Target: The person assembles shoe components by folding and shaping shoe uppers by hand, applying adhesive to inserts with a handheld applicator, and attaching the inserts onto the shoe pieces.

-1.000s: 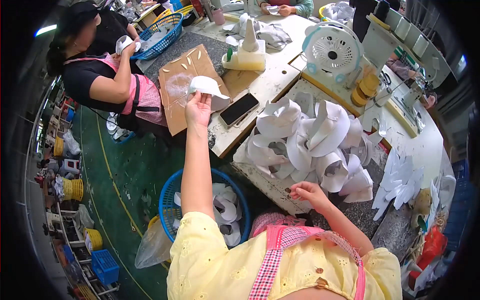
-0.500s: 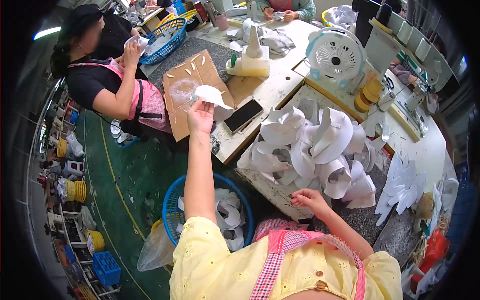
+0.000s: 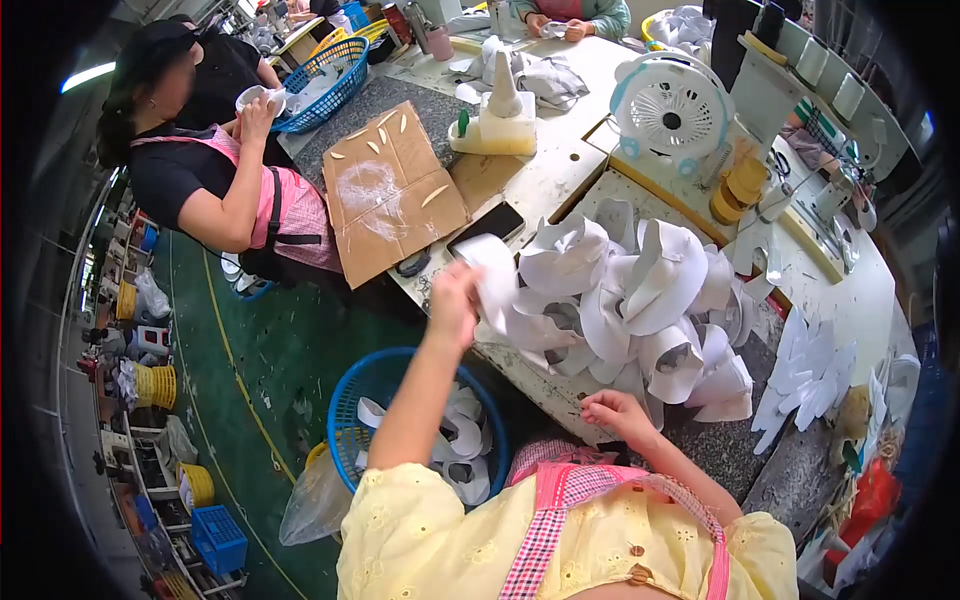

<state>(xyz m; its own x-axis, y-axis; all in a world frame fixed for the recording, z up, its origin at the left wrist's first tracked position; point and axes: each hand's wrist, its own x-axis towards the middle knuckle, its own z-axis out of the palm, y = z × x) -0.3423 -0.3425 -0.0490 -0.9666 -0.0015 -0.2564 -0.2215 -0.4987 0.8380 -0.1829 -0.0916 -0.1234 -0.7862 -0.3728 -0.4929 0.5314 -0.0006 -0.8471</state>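
A curved white piece point(image 3: 492, 278), blurred, is in the left hand point(image 3: 454, 302). Near it, curled white pieces point(image 3: 660, 275) lie heaped together.

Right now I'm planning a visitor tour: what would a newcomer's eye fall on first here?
Probably the big heap of curled white pieces on the pale, scuffed worktable, right of centre. At its left edge in this view, the left hand holds a blurred, curved white piece. Behind the heap stands a round white-and-blue fan; a round blue plastic basket sits lower left.
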